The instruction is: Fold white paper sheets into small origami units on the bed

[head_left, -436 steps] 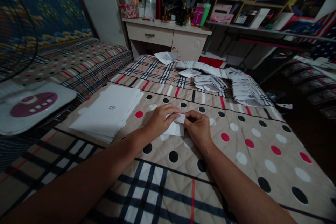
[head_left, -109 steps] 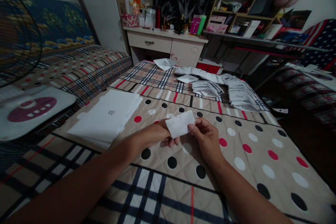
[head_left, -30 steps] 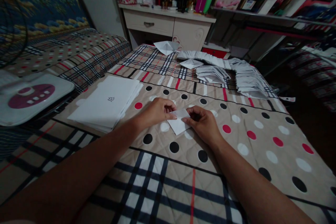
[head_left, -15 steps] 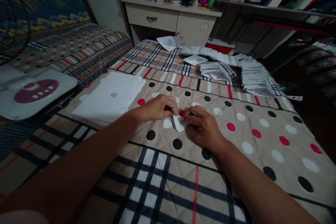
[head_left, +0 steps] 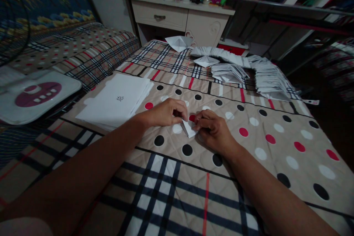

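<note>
A small folded piece of white paper (head_left: 189,129) is held between my two hands, just above or on the bedspread (head_left: 171,180). My left hand (head_left: 172,112) pinches its upper left corner with thumb and fingertips. On the other side, my right hand (head_left: 211,127) grips the right edge, fingers curled over it. The lower point of the paper faces me, and its far part is hidden by my fingers. Left of my hands lies a stack of white paper sheets (head_left: 114,101) with a small dark mark on the top sheet.
Long rows of folded papers (head_left: 269,77) curve along the far right of the bed, beside a smaller pile (head_left: 229,72). Two folded paper shapes (head_left: 179,42) lie farther back. A white case with a purple oval (head_left: 38,94) is at left. Beyond the bed stands a dresser (head_left: 160,16).
The folded paper has turned slightly and its fold now stands a little more open toward me. My right hand's fingers have shifted slightly on its edge; the left hand has barely moved.
</note>
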A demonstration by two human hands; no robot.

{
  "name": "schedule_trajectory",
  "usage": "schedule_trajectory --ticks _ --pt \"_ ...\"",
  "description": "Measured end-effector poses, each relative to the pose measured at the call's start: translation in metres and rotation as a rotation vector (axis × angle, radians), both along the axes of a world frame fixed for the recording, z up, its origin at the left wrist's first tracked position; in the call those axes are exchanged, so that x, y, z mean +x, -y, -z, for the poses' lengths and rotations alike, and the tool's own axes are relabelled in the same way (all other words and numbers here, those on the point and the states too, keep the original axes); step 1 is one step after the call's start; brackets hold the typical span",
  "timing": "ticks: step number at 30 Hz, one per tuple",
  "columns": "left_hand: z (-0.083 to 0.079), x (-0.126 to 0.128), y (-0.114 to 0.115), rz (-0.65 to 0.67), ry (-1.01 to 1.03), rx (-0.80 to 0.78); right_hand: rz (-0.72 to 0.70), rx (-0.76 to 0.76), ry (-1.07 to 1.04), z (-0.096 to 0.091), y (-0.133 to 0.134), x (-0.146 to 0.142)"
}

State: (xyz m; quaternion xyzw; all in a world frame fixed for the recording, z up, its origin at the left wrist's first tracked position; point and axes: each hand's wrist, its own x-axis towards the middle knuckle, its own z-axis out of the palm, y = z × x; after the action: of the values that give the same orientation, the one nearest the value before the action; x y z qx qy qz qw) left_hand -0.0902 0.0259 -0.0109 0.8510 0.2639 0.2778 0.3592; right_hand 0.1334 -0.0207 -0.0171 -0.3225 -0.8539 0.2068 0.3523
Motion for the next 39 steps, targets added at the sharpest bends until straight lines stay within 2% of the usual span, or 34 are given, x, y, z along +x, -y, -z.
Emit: schedule_trajectory --ticks 7,12,22,27,32,36,39 --pt "-0.002 0.000 0.002 -0.007 0.007 -0.029 -0.021 0.007 0.002 -0.002 0.000 -0.002" --pt "-0.002 0.001 0.002 0.005 -0.015 0.007 -0.044 0.039 0.058 -0.002 0.001 -0.001" --pt "-0.014 0.001 0.007 0.038 -0.097 0.030 -0.071 0.079 0.135 -0.008 0.003 -0.004" --pt "-0.008 0.008 0.007 -0.113 -0.173 0.003 -0.082 0.090 0.167 -0.008 0.003 -0.004" --pt "-0.014 0.012 0.012 -0.343 -0.450 0.001 -0.080 0.082 0.168 -0.004 0.004 -0.002" --pt "-0.020 0.012 0.015 -0.386 -0.593 0.044 -0.056 0.072 0.133 -0.003 0.006 -0.003" --pt "-0.015 0.013 0.016 -0.398 -0.562 0.002 -0.027 0.069 0.102 -0.003 0.008 -0.004"
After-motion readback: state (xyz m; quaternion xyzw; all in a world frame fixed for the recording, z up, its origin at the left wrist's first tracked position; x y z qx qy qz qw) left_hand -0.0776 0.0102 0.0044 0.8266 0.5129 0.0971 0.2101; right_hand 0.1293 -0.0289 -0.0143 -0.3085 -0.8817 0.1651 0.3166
